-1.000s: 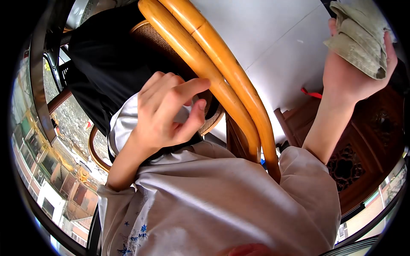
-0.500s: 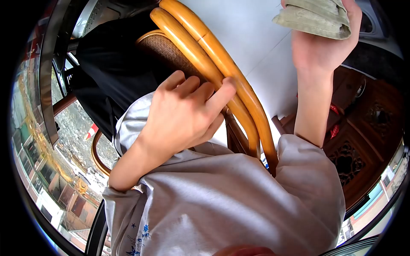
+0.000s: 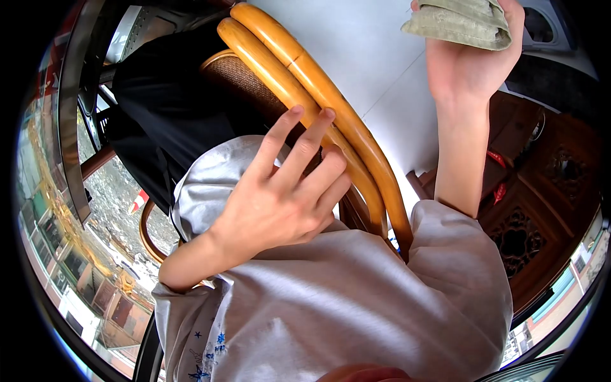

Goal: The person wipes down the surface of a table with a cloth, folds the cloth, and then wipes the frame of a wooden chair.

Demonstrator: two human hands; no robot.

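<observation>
My right hand (image 3: 468, 76) is raised at the upper right, palm side showing, with fingers and thumb around a folded olive-green cloth (image 3: 455, 24). The frame's top edge cuts off part of that hand and cloth. My left hand (image 3: 286, 184) is over my lap, back of the hand up and holding nothing. Two of its fingers are stretched out and apart, while the others bend more; the thumb is hidden. Its fingertips overlap the edge of the curved rattan armrest (image 3: 356, 137) in view; whether they touch it, I cannot tell.
Beyond the armrest lies a pale tiled floor (image 3: 375, 57). Carved dark wooden furniture (image 3: 531, 204) stands on the right, with small red items on it. A woven brown chair panel (image 3: 238, 76) is behind the armrest. A window (image 3: 70, 254) on the left shows buildings.
My left hand has uncurled, its fingers spreading away from the armrest. My right hand, still holding the cloth, has shifted slightly left and up.
</observation>
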